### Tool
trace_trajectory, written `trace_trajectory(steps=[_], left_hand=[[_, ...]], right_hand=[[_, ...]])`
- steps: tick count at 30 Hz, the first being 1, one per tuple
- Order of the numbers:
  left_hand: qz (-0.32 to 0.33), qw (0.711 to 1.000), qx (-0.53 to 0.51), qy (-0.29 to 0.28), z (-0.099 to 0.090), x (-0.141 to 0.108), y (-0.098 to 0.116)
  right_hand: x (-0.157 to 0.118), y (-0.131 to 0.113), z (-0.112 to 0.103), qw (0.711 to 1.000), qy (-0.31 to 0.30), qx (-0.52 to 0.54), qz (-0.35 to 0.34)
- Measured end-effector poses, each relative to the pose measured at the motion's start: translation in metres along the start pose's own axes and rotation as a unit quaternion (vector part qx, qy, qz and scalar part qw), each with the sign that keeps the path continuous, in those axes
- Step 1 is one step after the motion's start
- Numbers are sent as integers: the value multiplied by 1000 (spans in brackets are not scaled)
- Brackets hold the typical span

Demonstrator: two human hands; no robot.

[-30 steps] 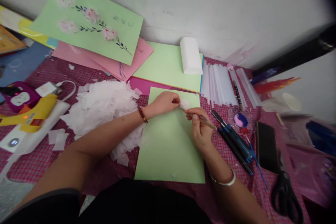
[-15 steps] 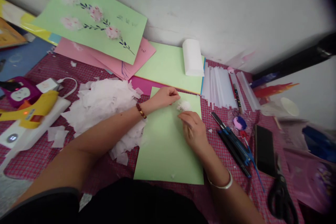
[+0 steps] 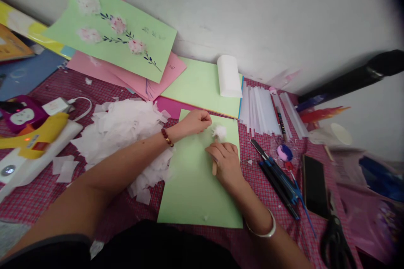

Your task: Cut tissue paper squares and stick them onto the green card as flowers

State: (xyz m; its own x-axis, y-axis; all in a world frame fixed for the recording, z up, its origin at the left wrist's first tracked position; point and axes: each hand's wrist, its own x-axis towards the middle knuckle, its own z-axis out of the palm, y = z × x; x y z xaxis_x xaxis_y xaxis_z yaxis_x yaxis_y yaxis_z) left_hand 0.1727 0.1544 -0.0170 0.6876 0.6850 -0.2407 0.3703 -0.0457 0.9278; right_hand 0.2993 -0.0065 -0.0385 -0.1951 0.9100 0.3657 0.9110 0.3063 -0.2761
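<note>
A green sheet of paper (image 3: 192, 185) lies on the checked cloth in front of me. Near its top sits a small white tuft of paper (image 3: 219, 132), like a fluffy flower. My right hand (image 3: 226, 160) is closed round a wooden craft stick (image 3: 214, 168), whose upper end reaches the tuft's lower edge. Left of the tuft, my left hand (image 3: 199, 122) hovers over the sheet with its fingers pinched together; whatever is between them is too small to make out. Beside the left forearm spreads a heap of white paper pieces (image 3: 126, 122).
At left, a yellow glue gun (image 3: 42, 136) rests on a white power strip (image 3: 67, 143). A green picture with paper flowers (image 3: 132, 21) leans behind. Glue sticks (image 3: 259, 109), pens (image 3: 279, 187), a phone (image 3: 314, 185) and scissors (image 3: 336, 239) lie at right.
The craft stick now shows in my right hand, which has turned and shifted slightly down from the tuft. My left hand has drawn a little to the left.
</note>
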Motion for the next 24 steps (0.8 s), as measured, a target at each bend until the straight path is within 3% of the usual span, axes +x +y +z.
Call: trace_trajectory(steps=[2, 4, 9, 11, 13, 14, 16, 19, 22, 24], left_hand=[[0, 1000, 8, 2, 0, 1, -2], [1, 1000, 12, 2, 3, 2, -5], [12, 1000, 13, -10, 4, 2, -4], [23, 999, 28, -35, -8, -3, 5], [48, 995, 69, -57, -33, -11, 16], [59, 992, 97, -53, -49, -16, 21], [92, 961, 260, -3, -82, -25, 30], [1, 897, 441, 41, -118, -33, 31], [-87, 857, 508, 9, -129, -34, 20], [-92, 861, 501, -10, -128, -31, 11]], right_hand=[[-1, 4, -1, 994, 68, 74, 34], [-2, 8, -4, 965, 159, 183, 99], [-2, 17, -10, 813, 321, 408, 263], [-1, 21, -11, 746, 343, 486, 299], [-1, 25, -12, 701, 335, 542, 321], [0, 27, -11, 689, 328, 558, 327], [0, 30, -10, 675, 314, 578, 335], [1, 31, -7, 669, 302, 589, 338], [3, 29, -6, 672, 313, 582, 334], [4, 28, -6, 673, 322, 581, 325]])
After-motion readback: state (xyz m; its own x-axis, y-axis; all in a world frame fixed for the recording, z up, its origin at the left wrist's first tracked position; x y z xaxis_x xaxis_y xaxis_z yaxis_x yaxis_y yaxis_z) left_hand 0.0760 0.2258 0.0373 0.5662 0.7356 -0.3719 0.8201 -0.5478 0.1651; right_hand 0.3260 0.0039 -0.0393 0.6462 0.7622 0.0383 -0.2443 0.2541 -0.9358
